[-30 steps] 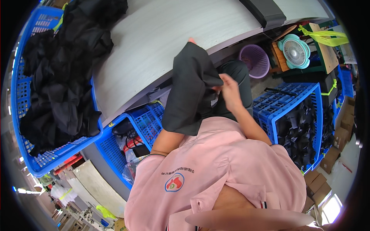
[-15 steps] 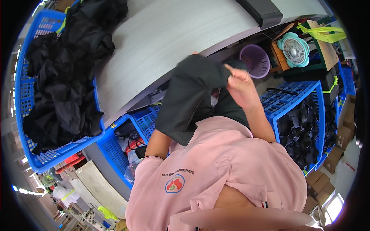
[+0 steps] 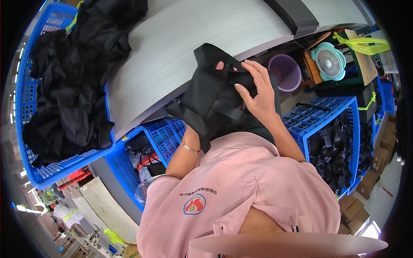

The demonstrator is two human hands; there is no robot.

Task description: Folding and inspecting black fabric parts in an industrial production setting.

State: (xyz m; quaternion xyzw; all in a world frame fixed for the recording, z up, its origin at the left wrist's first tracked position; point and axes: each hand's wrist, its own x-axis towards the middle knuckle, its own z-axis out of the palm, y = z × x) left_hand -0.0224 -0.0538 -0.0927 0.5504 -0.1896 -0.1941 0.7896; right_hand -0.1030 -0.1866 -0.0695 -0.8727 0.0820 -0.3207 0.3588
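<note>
A piece of black cloth (image 3: 200,88), folded and with a strip-like band across it, hangs over my lap at the table's near edge. My left hand (image 3: 220,65) is mostly hidden beneath the cloth and holds it up from below; just fingertips show at its upper part. A bracelet circles that wrist. My right hand (image 3: 260,92) is at the cloth's right side, thumb and fingers spread apart, the fingertips close to its edge. Whether they touch the cloth I cannot tell.
A grey table (image 3: 172,38) lies ahead. At left a blue basket (image 3: 26,101) is heaped with black cloth. Another blue basket (image 3: 320,114) with black pieces stands at right. A purple bin (image 3: 285,73) and a turquoise fan (image 3: 329,61) are beyond it.
The black cloth has been turned and lifted, now showing a band and more loose corners. My right hand has gone from pinching its edge to spread fingers. Left fingertips have come into view.
</note>
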